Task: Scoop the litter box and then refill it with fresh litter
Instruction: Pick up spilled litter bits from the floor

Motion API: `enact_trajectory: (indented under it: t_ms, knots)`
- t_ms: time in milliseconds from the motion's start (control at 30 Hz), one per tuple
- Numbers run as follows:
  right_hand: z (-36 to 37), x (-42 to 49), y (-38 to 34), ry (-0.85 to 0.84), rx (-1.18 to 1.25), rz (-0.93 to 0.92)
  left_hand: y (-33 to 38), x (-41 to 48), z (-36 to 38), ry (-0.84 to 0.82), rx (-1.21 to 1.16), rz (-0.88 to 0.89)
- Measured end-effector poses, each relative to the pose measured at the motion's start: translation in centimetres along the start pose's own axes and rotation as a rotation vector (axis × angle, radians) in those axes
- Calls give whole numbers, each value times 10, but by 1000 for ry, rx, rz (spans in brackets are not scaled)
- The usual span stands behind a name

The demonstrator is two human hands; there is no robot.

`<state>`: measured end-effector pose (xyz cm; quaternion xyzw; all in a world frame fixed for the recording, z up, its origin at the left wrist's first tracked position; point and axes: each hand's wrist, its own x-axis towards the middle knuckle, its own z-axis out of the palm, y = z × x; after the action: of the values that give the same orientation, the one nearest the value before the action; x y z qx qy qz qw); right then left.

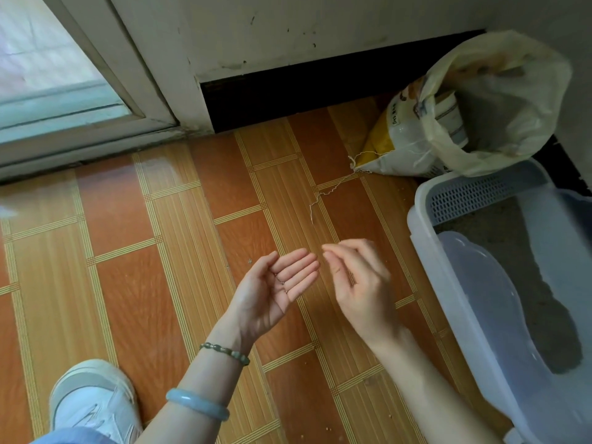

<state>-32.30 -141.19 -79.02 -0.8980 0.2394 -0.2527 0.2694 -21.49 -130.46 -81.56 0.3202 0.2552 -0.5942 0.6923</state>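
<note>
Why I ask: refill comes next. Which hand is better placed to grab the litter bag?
Probably the right hand: the litter bag and the litter box both lie on its side, while the left hand, palm up, is farther from them.

Count log, head view.

- Hands in frame: two, your left hand (pixel 275 283) and your right hand (pixel 362 283).
- Wrist pieces on your left arm: two, made up of one bead bracelet (pixel 225 352) and one bangle (pixel 197 403).
- Footwear: one shoe (pixel 93 398).
- One litter box (pixel 429 261).
- Bags: two, made up of one yellow-and-white sack (pixel 400 139) and one pale plastic bag (pixel 499 100).
- Inside the plastic bag, one tub (pixel 450 120) shows. You cannot tell whether there are more.
- One string (pixel 333 187), a single strand.
- The crumbs (pixel 406 428) on the floor (pixel 128 283) are several, scattered, and too small to count.
</note>
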Motion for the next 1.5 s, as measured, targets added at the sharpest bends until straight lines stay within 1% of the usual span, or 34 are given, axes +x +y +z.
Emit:
enact_trajectory:
  t_ms: [67, 167, 333, 400, 467, 667, 767, 867, 933, 1000, 1100, 1200, 1267, 1367, 1433, 1500]
  knots:
    - [-4, -8, 20, 30, -64, 83, 1, -1, -3, 13, -23, -1]
    - [-10, -20, 56, 43, -187, 271, 0, -1, -5, 11, -48, -10]
    - [-15, -30, 95, -36, -324, 532, -3, 2, -8, 27, -64, -31]
    - [-13, -31, 102, -59, -332, 582, -4, 3, -10, 28, -74, -36]
    - [-10, -31, 106, -75, -339, 591, -5, 5, -12, 36, -79, -43]
    - [-8, -29, 110, -102, -369, 518, -6, 7, -13, 48, -73, -42]
    - [-7, -28, 111, -137, -414, 471, -6, 10, -13, 57, -77, -35]
    - [-6, -27, 110, -169, -466, 463, -5, 14, -9, 67, -96, -28]
    - [-5, -22, 104, -185, -413, 477, -1, 17, -4, 79, -97, -13]
    - [-4, -10, 88, -183, -286, 462, 3, 24, 0, 80, -80, -3]
    - [1, 19, 49, -152, -116, 276, 12, 30, 12, 75, -34, 20]
    - [9, 43, 14, -170, 8, 93, 20, 35, 25, 39, 23, 36]
    - [15, 52, -2, -214, 32, 25, 22, 38, 29, 25, 50, 32]
    - [22, 55, -10, -266, -27, -45, 26, 37, 33, 7, 37, 25]
    - [22, 53, -10, -265, -51, -75, 25, 39, 32, -21, 61, 19]
    - [20, 51, -11, -252, -34, -82, 24, 37, 33, -15, 83, 31]
